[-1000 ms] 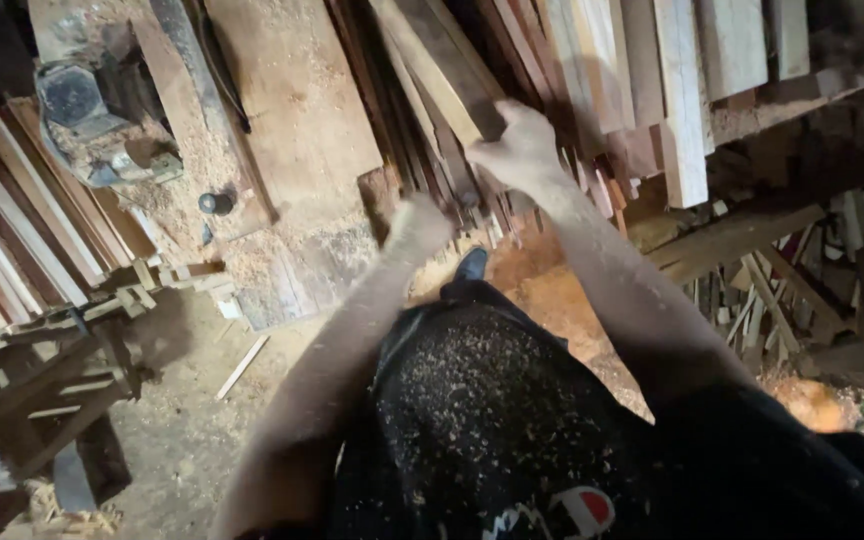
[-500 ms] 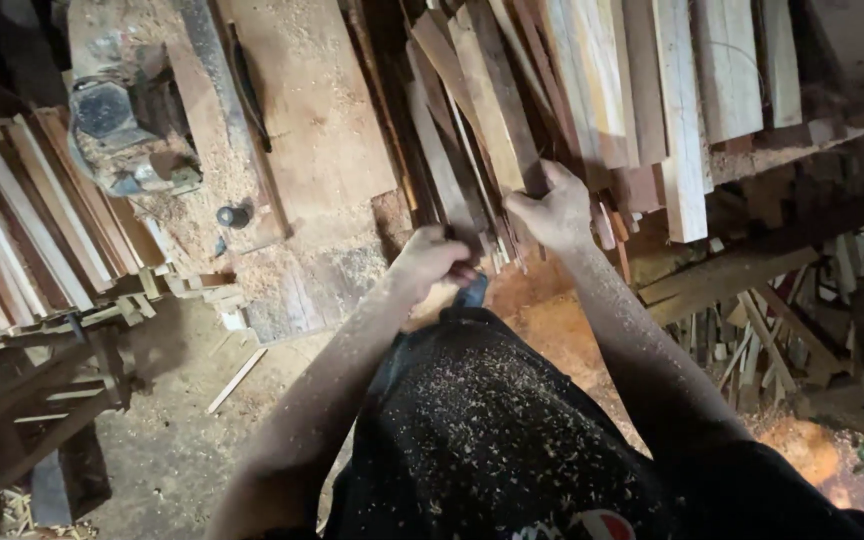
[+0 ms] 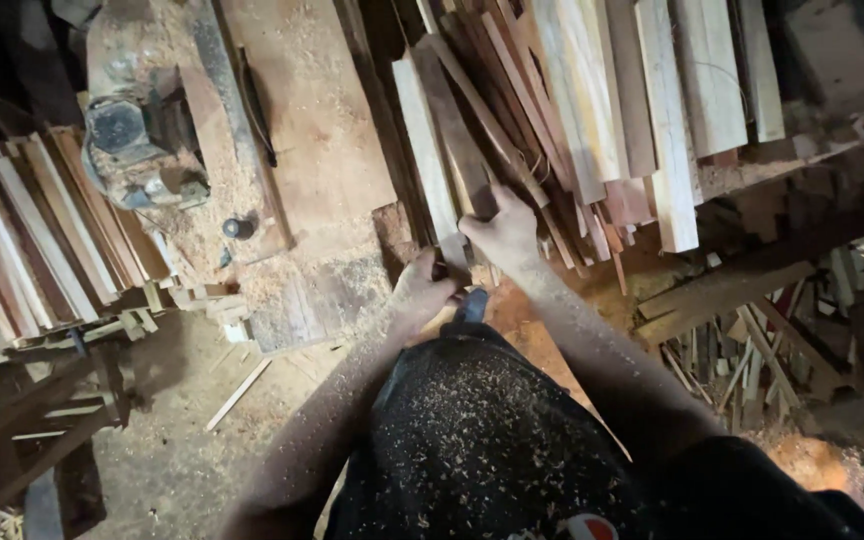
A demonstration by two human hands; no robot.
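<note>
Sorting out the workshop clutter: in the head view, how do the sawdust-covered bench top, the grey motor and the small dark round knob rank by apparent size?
Largest to smallest, as they look:
1. Sawdust-covered bench top
2. Grey motor
3. Small dark round knob
All three sit at about the same depth, so the order looks safe. Both hands grip slats nearby.

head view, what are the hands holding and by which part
Both hands hold wooden slats by their near ends. The left hand grips the pale slat at its lower end; the right hand rests on the darker slat beside it, near its end.
</note>
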